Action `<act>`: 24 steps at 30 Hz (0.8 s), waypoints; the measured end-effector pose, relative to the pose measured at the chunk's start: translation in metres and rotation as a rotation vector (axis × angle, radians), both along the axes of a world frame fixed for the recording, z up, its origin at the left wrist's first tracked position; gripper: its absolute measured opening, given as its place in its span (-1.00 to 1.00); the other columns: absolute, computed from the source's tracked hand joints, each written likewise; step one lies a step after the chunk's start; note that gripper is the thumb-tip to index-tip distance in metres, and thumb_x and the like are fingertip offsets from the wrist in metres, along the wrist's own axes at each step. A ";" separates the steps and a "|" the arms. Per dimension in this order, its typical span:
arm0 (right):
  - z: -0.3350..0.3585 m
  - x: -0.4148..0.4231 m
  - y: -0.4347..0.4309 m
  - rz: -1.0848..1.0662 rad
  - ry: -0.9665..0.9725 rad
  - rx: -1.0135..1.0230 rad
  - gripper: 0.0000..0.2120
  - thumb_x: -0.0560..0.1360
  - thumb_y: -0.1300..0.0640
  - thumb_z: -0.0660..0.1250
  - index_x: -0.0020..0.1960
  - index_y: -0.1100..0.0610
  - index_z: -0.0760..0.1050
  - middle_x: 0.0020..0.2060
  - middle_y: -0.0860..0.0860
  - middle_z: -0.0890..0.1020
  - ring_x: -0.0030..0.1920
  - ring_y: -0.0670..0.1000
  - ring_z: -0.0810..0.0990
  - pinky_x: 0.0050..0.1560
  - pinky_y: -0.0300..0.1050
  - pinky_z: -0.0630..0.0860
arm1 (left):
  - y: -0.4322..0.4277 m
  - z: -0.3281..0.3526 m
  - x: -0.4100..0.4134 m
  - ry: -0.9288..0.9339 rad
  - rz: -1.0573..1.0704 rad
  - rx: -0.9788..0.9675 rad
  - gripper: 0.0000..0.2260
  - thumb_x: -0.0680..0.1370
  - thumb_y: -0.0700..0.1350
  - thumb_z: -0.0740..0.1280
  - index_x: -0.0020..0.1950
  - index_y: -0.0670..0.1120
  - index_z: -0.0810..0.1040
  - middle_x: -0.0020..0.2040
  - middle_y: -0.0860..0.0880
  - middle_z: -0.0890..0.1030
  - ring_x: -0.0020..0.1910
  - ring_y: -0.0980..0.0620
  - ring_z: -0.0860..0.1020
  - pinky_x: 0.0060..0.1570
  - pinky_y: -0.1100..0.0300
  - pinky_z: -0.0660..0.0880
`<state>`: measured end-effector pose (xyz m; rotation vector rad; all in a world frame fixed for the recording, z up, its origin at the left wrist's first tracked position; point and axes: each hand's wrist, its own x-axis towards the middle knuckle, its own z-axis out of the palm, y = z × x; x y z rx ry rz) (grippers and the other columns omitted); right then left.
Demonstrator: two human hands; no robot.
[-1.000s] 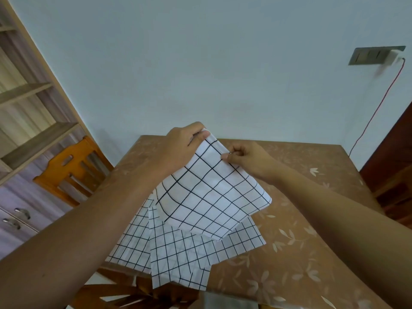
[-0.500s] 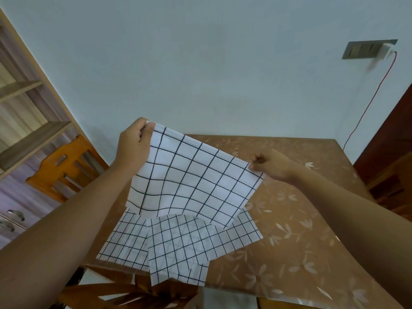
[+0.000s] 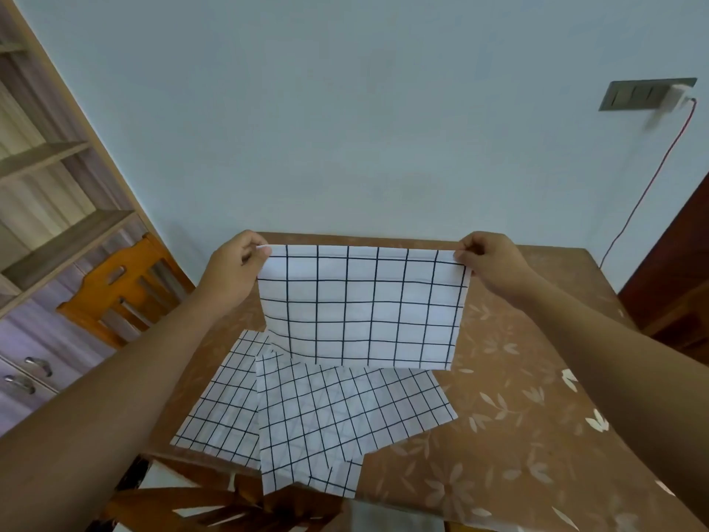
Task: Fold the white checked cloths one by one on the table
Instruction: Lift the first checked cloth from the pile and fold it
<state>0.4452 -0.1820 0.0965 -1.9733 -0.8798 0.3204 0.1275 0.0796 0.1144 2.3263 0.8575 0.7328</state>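
A held cloth (image 3: pixel 360 305) hangs over the worktop (image 3: pixel 518 397), with the left hand (image 3: pixel 234 266) at its 10 o'clock corner and the right hand (image 3: pixel 487 263) at 2 o'clock. Overlapping cloths (image 3: pixel 326 408) lie on the worktop at its 6 o'clock. A chair (image 3: pixel 115 293) stands at 9 o'clock, with shelves (image 3: pixel 46 224) behind it.

Illumination: soft, even daylight of moderate brightness. The pale blue painted wall (image 3: pixel 345 109) shows no hard shadows. The glossy brown floral-patterned table cover (image 3: pixel 518 378) carries small white glare patches near its right edge.

Focus: grid lines on the held white black-checked cloth (image 3: pixel 360 309) are crisp. The grey wall switch plate (image 3: pixel 644 94) and its white plug (image 3: pixel 677 97) are smeared.

Distortion: the wide-angle lens tilts the wooden shelf unit (image 3: pixel 57 224) at the left edge.
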 end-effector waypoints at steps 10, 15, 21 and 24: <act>0.003 -0.019 0.006 0.048 0.001 -0.029 -0.86 0.57 0.31 0.26 -0.07 0.13 0.54 -0.21 0.21 0.64 -0.31 0.11 0.63 -0.26 0.07 0.68 | 0.004 -0.024 0.000 0.135 0.083 -0.010 -0.48 0.40 0.58 0.10 0.03 0.25 0.56 -0.18 0.16 0.65 -0.20 0.06 0.63 -0.10 -0.11 0.65; 0.008 -0.046 0.017 0.102 0.161 -0.001 -0.81 0.60 0.32 0.27 -0.05 0.20 0.66 -0.20 0.11 0.63 -0.32 0.06 0.64 -0.30 -0.03 0.67 | -0.061 0.004 0.026 0.133 0.084 -0.125 -0.85 0.64 0.13 0.29 0.01 0.10 0.59 -0.25 0.03 0.68 -0.39 0.17 0.64 -0.34 0.14 0.65; 0.022 -0.088 0.030 0.294 0.242 -0.066 -0.68 0.55 0.38 0.16 0.01 0.19 0.68 -0.11 0.18 0.71 -0.18 0.09 0.71 -0.17 0.02 0.71 | -0.108 -0.002 0.064 0.008 -0.035 -0.267 -0.94 0.64 -0.10 0.36 -0.01 -0.05 0.60 -0.18 -0.11 0.70 -0.29 -0.08 0.71 -0.30 0.26 0.60; 0.023 -0.095 0.034 0.361 0.160 -0.082 -0.68 0.54 0.43 0.18 0.06 0.24 0.68 -0.13 0.16 0.69 -0.11 0.14 0.73 -0.10 0.10 0.72 | -0.116 -0.005 0.067 -0.038 -0.092 -0.351 -0.95 0.62 -0.15 0.39 -0.01 -0.10 0.63 -0.13 -0.11 0.72 -0.22 -0.07 0.73 -0.10 -0.11 0.69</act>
